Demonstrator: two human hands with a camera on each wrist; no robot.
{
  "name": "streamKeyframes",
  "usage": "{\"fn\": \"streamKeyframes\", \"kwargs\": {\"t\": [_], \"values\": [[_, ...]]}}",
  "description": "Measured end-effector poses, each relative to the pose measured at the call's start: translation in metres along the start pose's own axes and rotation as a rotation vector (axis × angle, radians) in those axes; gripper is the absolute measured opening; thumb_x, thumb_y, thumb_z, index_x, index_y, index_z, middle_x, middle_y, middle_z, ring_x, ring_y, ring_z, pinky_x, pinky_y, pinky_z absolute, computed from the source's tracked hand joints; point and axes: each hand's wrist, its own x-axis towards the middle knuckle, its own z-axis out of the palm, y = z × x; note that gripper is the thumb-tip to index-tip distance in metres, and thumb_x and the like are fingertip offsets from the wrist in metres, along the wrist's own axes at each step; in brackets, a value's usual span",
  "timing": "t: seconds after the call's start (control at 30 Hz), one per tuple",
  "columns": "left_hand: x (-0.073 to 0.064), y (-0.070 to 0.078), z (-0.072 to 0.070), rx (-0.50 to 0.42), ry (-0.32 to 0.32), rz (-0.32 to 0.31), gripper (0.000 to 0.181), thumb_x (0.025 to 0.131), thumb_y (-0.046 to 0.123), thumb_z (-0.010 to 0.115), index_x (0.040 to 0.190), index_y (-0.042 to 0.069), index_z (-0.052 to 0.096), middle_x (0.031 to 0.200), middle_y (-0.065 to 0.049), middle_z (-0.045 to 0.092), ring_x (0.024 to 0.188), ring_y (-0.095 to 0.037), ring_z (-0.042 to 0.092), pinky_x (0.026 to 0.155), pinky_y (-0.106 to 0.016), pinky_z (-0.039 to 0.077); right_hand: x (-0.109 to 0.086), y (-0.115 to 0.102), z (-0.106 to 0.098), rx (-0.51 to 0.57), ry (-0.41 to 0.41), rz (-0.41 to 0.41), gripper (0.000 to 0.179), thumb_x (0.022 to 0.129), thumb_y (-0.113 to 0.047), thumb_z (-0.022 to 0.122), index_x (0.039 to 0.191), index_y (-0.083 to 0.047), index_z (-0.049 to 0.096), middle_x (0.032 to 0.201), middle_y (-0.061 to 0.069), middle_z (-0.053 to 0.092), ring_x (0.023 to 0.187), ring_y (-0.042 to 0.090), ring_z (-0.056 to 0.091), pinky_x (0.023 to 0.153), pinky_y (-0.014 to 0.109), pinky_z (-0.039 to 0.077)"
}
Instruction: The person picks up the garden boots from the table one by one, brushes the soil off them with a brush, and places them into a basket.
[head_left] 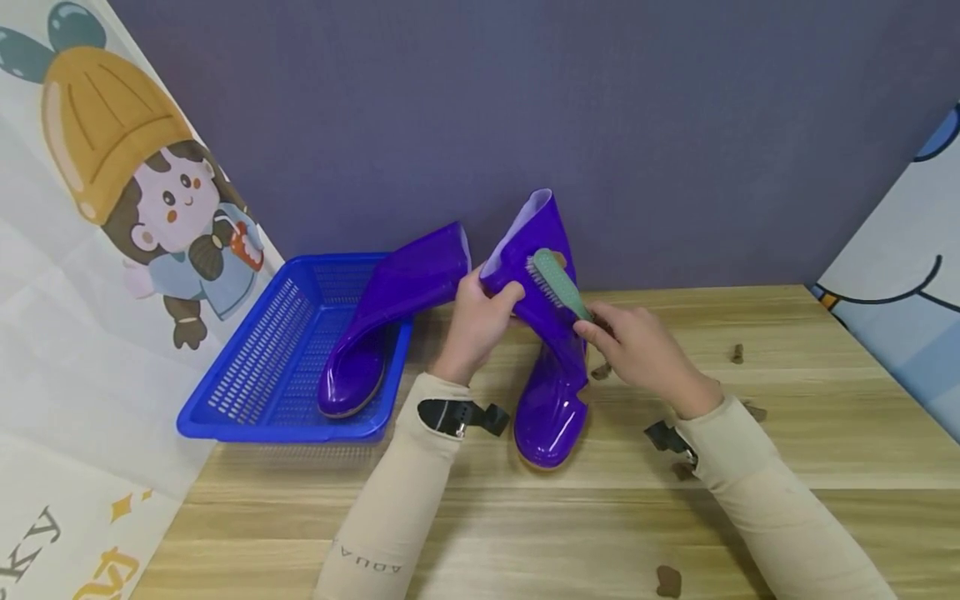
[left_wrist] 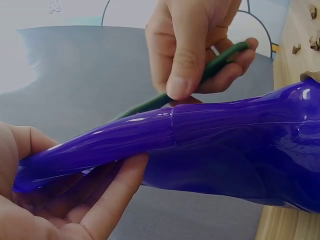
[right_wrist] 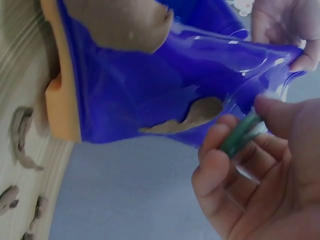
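A glossy purple rain boot (head_left: 551, 417) stands on the table, its shaft leaning and its toe toward me. My left hand (head_left: 480, 321) grips the top edge of its shaft, thumb on one side and fingers on the other. In my right hand (head_left: 645, 346) is a green-handled brush (head_left: 558, 279), pinched by the handle with its pale bristles against the shaft. Brown mud patches (right_wrist: 200, 112) cling to the boot's side in the right wrist view, a larger one nearer the sole. In the left wrist view the bristles are hidden behind the shaft.
To the left a blue plastic basket (head_left: 198, 425) holds a second purple boot (head_left: 420, 267), its shaft leaning over the rim. Several brown mud bits (head_left: 667, 581) lie about the wooden table (head_left: 525, 533). A grey panel (head_left: 637, 125) rises behind.
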Motion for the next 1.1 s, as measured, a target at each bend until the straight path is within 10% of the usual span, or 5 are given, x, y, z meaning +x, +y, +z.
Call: {"fn": "streamKeyframes", "kwargs": {"t": [0.4, 1.1], "values": [[-0.002, 0.002, 0.002, 0.044, 0.001, 0.026, 0.030, 0.086, -0.007, 0.055, 0.115, -0.006, 0.064, 0.084, -0.006, 0.066, 0.069, -0.013, 0.066, 0.063, -0.037, 0.063, 0.001, 0.012, -0.005, -0.119, 0.066, 0.082, 0.030, 0.109, -0.035, 0.048, 0.094, -0.011, 0.056, 0.063, -0.002, 0.039, 0.053, 0.015, 0.034, 0.053, 0.031, 0.029], [-0.001, 0.003, -0.001, 0.027, -0.005, -0.006, 0.029, 0.087, -0.006, 0.056, 0.115, -0.004, 0.062, 0.085, -0.006, 0.065, 0.070, -0.014, 0.068, 0.064, -0.037, 0.063, -0.002, 0.006, -0.021, 0.011, 0.069, 0.152, 0.034, 0.110, -0.036, 0.043, 0.094, -0.009, 0.058, 0.067, 0.003, 0.058, 0.054, 0.015, 0.057, 0.054, 0.032, 0.044]]}}
